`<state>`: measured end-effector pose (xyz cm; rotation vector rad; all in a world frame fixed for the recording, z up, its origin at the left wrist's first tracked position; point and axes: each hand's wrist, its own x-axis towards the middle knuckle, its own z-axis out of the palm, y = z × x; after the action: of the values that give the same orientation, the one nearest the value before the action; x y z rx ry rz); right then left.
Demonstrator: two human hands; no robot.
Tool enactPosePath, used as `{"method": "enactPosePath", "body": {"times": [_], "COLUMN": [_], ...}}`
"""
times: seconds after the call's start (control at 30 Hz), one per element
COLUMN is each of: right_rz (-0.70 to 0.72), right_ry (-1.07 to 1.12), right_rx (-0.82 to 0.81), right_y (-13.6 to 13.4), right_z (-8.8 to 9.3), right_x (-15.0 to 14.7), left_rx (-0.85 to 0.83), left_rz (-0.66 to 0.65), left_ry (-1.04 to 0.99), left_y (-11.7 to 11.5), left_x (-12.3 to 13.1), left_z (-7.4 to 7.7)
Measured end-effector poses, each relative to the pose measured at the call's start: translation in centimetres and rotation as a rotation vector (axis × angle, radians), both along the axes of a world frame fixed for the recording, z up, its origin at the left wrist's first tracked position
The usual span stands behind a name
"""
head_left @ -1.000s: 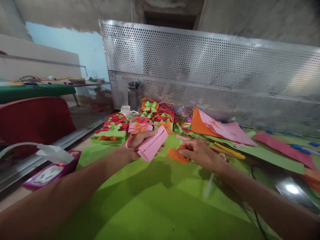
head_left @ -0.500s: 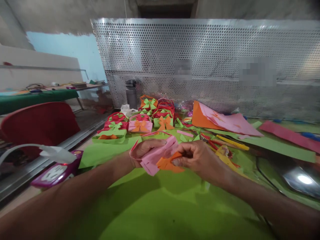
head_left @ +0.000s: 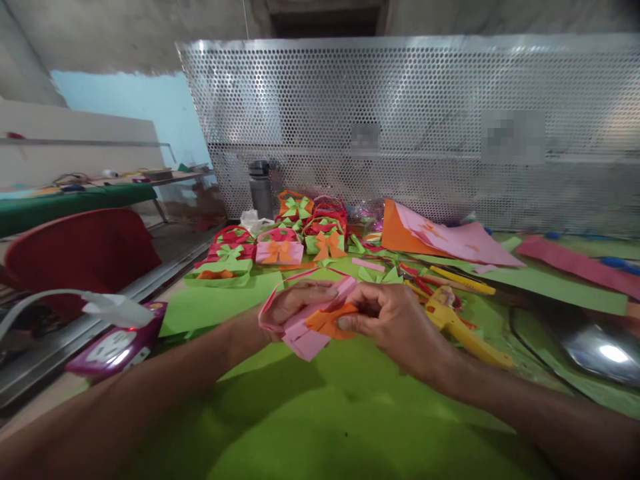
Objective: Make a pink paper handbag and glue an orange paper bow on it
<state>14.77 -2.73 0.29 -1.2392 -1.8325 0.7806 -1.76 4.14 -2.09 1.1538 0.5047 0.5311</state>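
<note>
My left hand (head_left: 295, 301) is closed around a small pink felt or paper bag (head_left: 306, 339), its strap looped over the wrist side. Between the thumb and fingers of my right hand (head_left: 383, 317) is an orange bow (head_left: 327, 321), held against the front of the pink bag. Whether the bow is fixed to the bag I cannot tell. Beyond my hands stand several small finished-looking bags, among them a pink one with an orange bow (head_left: 280, 252) and a red one with a green bow (head_left: 231, 252).
A yellow glue gun (head_left: 465, 331) and a yellow-handled cutter (head_left: 463, 280) lie at the right. Pink sheets (head_left: 450, 240) are stacked behind them. A dark bottle (head_left: 260, 190) stands before the perforated metal panel (head_left: 320, 93). At the left is a purple power strip (head_left: 117, 343) with a white plug.
The orange bow has shifted slightly left and up over the pink bag's front, my right hand moving with it. The bag is turned a little. My view has shifted slightly.
</note>
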Motion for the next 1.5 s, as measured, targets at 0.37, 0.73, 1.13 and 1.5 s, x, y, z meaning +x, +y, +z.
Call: {"method": "enactPosePath", "body": {"times": [0.37, 0.73, 1.13, 1.5], "right_rz": [-0.08, -0.11, -0.137, -0.274], "right_ry": [-0.388, -0.401, -0.417, -0.534], "right_rx": [0.23, 0.214, 0.226, 0.349], "right_y": [-0.3, -0.1, -0.1, 0.0], "right_z": [0.2, 0.0, -0.2, -0.4], "right_x": [0.0, -0.1, -0.1, -0.3], "left_rx": [-0.069, -0.044, -0.063, -0.069], "left_rz": [-0.009, -0.01, 0.014, 0.031], "left_ry": [-0.021, -0.052, -0.038, -0.028], "left_y": [-0.8, -0.9, -1.0, -0.8], "left_x": [0.4, 0.7, 0.7, 0.5], "left_z": [0.7, 0.4, 0.2, 0.1]}}
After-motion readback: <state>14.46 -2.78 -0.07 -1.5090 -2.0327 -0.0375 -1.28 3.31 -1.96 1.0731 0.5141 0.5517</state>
